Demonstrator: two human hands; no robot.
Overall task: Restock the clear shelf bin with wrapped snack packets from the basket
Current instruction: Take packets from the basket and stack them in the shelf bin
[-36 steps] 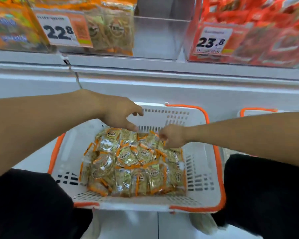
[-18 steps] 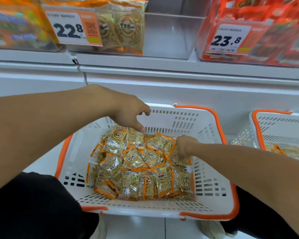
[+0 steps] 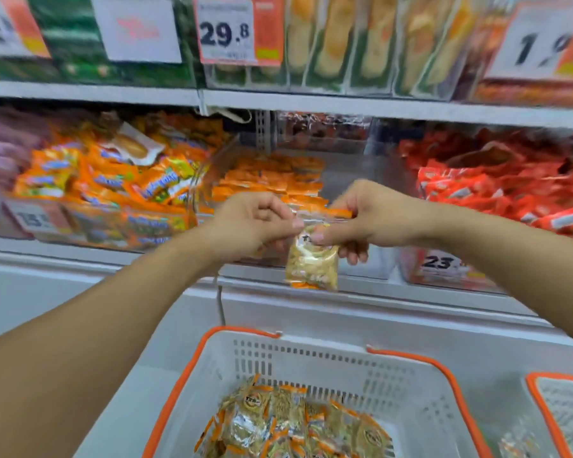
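Shelving: I see a white shelf unit (image 3: pixel 377 104) that fills the upper part of the view, with blurred price tags along the top row.
Neighbour bins: on the left a bin of orange and yellow packets (image 3: pixel 113 190); on the right a bin of red packets (image 3: pixel 497 190).
Clear shelf bin: the clear shelf bin (image 3: pixel 348 180) stands on the middle shelf between those two; orange-edged packets lie in its left part, and its right part looks bare and grey.
Basket: the white basket with orange rim (image 3: pixel 311 361) is low in the view, below the shelf; a heap of snack packets (image 3: pixel 288 424) lies in it.
Second basket: at the right edge I see part of another orange-rimmed basket (image 3: pixel 556 404), just beside the first.
Left hand: my left hand (image 3: pixel 248 226) is raised in front of the clear bin, fingers curled, thumb and forefinger pinching the top edge of one packet.
Right hand: my right hand (image 3: pixel 368 219) is just beside the left, and it pinches the same top edge from the other side.
Held packet: the wrapped snack packet (image 3: pixel 311 266) hangs down between both hands, in front of the bin's front wall and above the basket; it is not inside the bin.
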